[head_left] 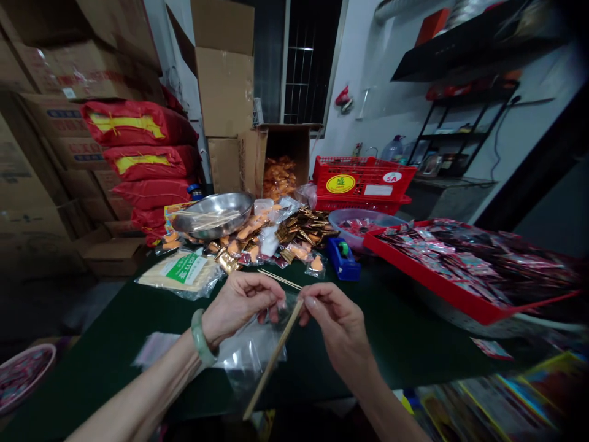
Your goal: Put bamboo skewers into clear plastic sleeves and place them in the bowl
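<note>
Thumb and fingers of my left hand (251,298) are closed on the edge of a clear plastic bag (246,362), which hangs below them over the dark green table. My right hand (334,316) pinches the upper end of a thin wooden stick (273,362). It slants down toward me, in front of the bag; whether it is one stick or several pressed together I cannot tell. Just beyond my fingertips, a few loose thin sticks (280,279) lie on the table. To the left is a clear pack of sticks (181,270) with a green and white label.
Behind my hands lie a steel bowl (216,215) with sticks, gold-wrapped packets (306,230), orange pieces in clear bags (316,264) and a blue tape dispenser (344,259). A red tray (483,264) heaped with packets stands right. Red crates (363,181) and cartons (225,86) rise behind.
</note>
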`<state>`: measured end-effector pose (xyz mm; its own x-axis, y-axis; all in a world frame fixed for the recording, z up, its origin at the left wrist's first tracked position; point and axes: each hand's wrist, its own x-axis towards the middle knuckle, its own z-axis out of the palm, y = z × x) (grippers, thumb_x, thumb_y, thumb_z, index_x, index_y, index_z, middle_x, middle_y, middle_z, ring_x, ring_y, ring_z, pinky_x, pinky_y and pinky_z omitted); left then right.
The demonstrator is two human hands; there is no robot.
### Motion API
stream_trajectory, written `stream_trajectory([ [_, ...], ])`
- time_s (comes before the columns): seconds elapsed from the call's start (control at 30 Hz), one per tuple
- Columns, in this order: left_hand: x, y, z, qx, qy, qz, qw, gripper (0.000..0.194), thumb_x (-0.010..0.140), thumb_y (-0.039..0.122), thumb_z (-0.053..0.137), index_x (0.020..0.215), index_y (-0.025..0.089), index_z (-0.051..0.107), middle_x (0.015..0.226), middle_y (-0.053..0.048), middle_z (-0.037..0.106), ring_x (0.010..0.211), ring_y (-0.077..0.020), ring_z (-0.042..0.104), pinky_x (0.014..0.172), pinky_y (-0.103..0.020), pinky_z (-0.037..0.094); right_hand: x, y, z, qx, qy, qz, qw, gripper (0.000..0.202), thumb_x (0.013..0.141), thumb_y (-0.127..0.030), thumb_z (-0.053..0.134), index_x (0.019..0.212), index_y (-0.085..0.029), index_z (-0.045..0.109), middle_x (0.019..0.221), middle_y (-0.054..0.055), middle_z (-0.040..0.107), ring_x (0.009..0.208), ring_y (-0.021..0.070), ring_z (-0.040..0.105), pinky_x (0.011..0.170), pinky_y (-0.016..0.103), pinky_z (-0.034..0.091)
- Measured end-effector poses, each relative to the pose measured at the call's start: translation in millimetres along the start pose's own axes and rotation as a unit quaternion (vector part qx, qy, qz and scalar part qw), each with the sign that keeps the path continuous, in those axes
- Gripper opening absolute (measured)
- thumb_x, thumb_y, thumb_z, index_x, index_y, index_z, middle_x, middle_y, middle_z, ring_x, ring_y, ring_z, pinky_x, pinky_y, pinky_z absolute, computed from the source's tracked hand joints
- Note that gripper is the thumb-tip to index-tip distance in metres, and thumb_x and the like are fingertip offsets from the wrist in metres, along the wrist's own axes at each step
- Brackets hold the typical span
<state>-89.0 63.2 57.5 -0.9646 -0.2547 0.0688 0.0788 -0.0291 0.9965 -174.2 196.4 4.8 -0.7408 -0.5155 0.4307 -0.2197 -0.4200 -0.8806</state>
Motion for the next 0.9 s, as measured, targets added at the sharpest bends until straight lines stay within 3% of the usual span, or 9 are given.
stream_trajectory([
  [0.1, 1, -2, -2.3, 0.005, -0.013, -0.006, 1.0, 0.022, 0.066, 0.03, 0.067, 0.069, 0.009, 0.062, 0.053, -0.003, 0.059, 0.045, -0.0076, 0.051, 0.044, -0.018, 0.039, -3, -1, -1, -0.106, -0.004, -0.079, 0.991, 0.006, 0.08, -0.019, 0.051, 0.079, -0.019, 0.057, 0.075, 0.003, 0.058, 0.062, 0.012, 0.054, 0.052, 0.024, 0.045],
  [0.27, 3, -4, -7.1, -0.029, -0.02, -0.019, 0.999, 0.012, 0.065, 0.021, 0.06, 0.069, 0.009, 0.063, 0.055, -0.002, 0.059, 0.047, -0.0084, 0.051, 0.048, -0.02, 0.041, -8, -7, -2, -0.296, -0.002, -0.261, 0.919, 0.021, 0.078, -0.007, 0.046, 0.082, -0.021, 0.061, 0.079, 0.005, 0.058, 0.074, 0.0155, 0.057, 0.065, 0.029, 0.046],
  [0.37, 2, -1, -9.3, -0.057, -0.043, -0.029, 0.997, 0.017, 0.069, 0.023, 0.056, 0.07, 0.008, 0.063, 0.057, -0.003, 0.059, 0.05, -0.0096, 0.053, 0.052, -0.022, 0.043, -10, -4, -5, -0.338, -0.026, -0.289, 0.895, 0.028, 0.077, -0.004, 0.046, 0.088, -0.022, 0.063, 0.082, 0.006, 0.059, 0.074, 0.0155, 0.058, 0.063, 0.027, 0.047],
  [0.47, 1, 1, -10.3, -0.024, -0.041, -0.022, 0.999, 0.018, 0.069, 0.025, 0.062, 0.071, 0.008, 0.062, 0.057, -0.002, 0.058, 0.049, -0.0085, 0.053, 0.052, -0.021, 0.043, -13, -2, -6, -0.336, -0.044, -0.289, 0.895, 0.029, 0.077, -0.005, 0.046, 0.091, -0.023, 0.064, 0.084, 0.007, 0.059, 0.077, 0.0165, 0.058, 0.064, 0.028, 0.047],
  [0.57, 1, 0, -11.0, 0.001, -0.041, -0.015, 0.999, 0.018, 0.063, 0.022, 0.07, 0.073, 0.009, 0.062, 0.056, 0.0, 0.058, 0.048, -0.0069, 0.053, 0.05, -0.019, 0.043, -16, -4, -6, -0.233, -0.031, -0.204, 0.95, 0.028, 0.082, -0.013, 0.043, 0.103, -0.024, 0.058, 0.092, 0.008, 0.057, 0.079, 0.0168, 0.057, 0.065, 0.03, 0.047],
  [0.67, 1, 0, -11.6, -0.002, -0.051, -0.014, 0.999, 0.019, 0.063, 0.022, 0.07, 0.075, 0.009, 0.062, 0.061, -0.001, 0.06, 0.049, -0.0066, 0.053, 0.051, -0.019, 0.043, -13, -7, -8, -0.033, -0.043, -0.023, 0.998, 0.031, 0.087, -0.031, 0.04, 0.115, -0.023, 0.048, 0.097, 0.009, 0.053, 0.073, 0.0157, 0.056, 0.053, 0.027, 0.046],
  [0.73, 1, 1, -11.2, -0.003, -0.056, -0.012, 0.998, 0.02, 0.063, 0.022, 0.07, 0.075, 0.009, 0.062, 0.062, -0.001, 0.06, 0.048, -0.0062, 0.053, 0.05, -0.018, 0.043, -9, -8, -9, 0.061, -0.11, 0.068, 0.99, 0.04, 0.083, -0.046, 0.042, 0.11, -0.018, 0.052, 0.088, 0.008, 0.055, 0.067, 0.0158, 0.054, 0.046, 0.024, 0.043],
  [0.8, 0, 2, -9.8, -0.007, -0.063, -0.012, 0.998, 0.02, 0.063, 0.022, 0.07, 0.075, 0.008, 0.062, 0.062, -0.001, 0.061, 0.048, -0.006, 0.053, 0.05, -0.018, 0.043, -5, -7, -9, 0.08, -0.176, 0.118, 0.974, 0.046, 0.075, -0.054, 0.051, 0.098, -0.015, 0.058, 0.073, 0.006, 0.055, 0.062, 0.0148, 0.052, 0.044, 0.022, 0.04],
  [0.9, -1, 3, -6.9, -0.016, -0.079, -0.009, 0.997, 0.02, 0.063, 0.022, 0.07, 0.075, 0.008, 0.062, 0.062, -0.002, 0.061, 0.049, -0.0063, 0.053, 0.05, -0.018, 0.043, -3, -5, -6, 0.033, -0.194, 0.151, 0.969, 0.032, 0.066, -0.044, 0.065, 0.076, -0.014, 0.062, 0.059, 0.001, 0.053, 0.052, 0.0101, 0.047, 0.042, 0.019, 0.038],
])
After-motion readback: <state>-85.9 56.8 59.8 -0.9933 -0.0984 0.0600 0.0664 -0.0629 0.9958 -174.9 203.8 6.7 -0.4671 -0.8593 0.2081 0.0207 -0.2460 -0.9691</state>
